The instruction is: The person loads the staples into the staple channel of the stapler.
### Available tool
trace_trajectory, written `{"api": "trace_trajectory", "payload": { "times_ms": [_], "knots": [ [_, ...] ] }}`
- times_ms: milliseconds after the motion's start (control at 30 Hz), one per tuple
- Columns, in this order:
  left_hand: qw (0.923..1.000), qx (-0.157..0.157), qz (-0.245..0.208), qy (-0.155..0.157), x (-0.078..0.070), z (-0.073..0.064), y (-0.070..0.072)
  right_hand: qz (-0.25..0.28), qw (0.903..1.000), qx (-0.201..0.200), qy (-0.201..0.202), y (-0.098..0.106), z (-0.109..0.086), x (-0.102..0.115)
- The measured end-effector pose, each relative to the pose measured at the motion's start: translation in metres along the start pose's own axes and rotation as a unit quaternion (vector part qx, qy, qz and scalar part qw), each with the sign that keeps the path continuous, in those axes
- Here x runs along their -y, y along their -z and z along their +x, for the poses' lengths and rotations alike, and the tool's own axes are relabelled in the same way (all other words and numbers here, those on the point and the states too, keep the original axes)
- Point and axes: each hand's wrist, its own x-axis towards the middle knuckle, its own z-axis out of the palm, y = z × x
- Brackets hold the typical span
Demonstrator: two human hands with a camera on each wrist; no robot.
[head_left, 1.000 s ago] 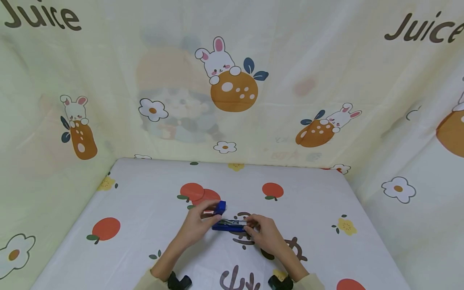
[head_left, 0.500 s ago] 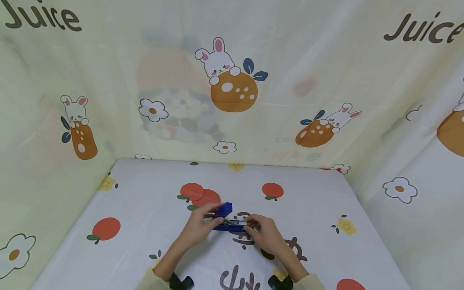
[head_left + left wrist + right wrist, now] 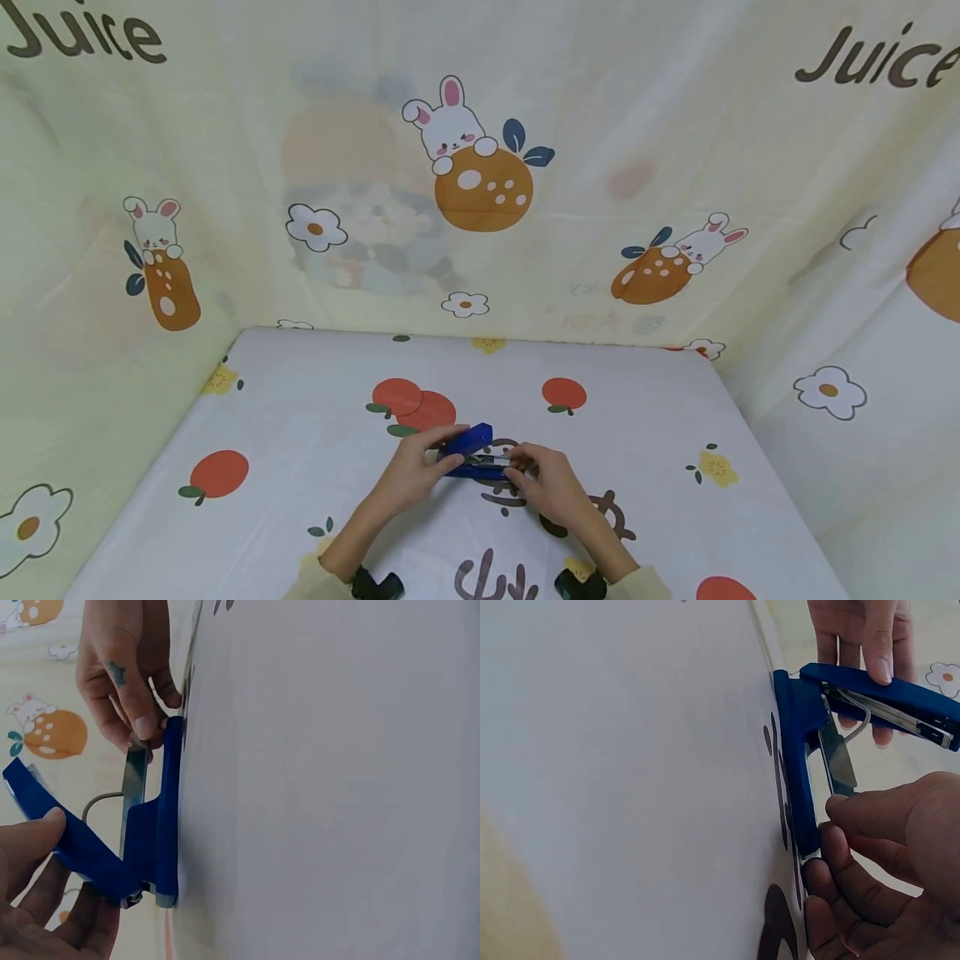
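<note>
A blue stapler (image 3: 477, 472) rests on the tabletop with its top cover (image 3: 82, 844) swung up at an angle from the base. Around that cover, my left hand (image 3: 411, 468) has its thumb on one side and fingers on the other. My right hand (image 3: 551, 485) pinches the free front end of the metal staple magazine (image 3: 837, 754), which stands slightly raised off the base (image 3: 172, 802). A thin curved wire (image 3: 862, 724) runs between cover and magazine in both wrist views. My right fingertips sit close beside the front of the base.
The table (image 3: 300, 417) has a white cloth printed with red fruit, yellow flowers and dark lettering. Pale curtains (image 3: 562, 275) with rabbit prints close off the back and both sides. Dark wrist devices (image 3: 377, 583) sit at both sleeves.
My left hand has tilted the stapler's cover down and to the right, nearer the magazine. My right hand has stayed in place at the magazine's end.
</note>
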Motion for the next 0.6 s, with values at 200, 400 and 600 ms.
{"api": "trace_trajectory", "payload": {
  "times_ms": [200, 400, 600],
  "knots": [
    [0.9998, 0.005, 0.016, 0.008, 0.0012, 0.0006, 0.0001, 0.002, 1.0000, -0.002, 0.001, 0.0008, 0.0000, 0.0014],
    [0.9995, 0.010, 0.030, 0.006, 0.0016, 0.0002, -0.0007, 0.002, 1.0000, 0.001, -0.002, 0.0011, 0.0000, 0.0019],
    [0.9990, 0.009, 0.045, -0.001, 0.0026, 0.0013, -0.0032, 0.003, 1.0000, 0.002, 0.001, 0.0011, -0.0001, 0.0015]
  ]
}}
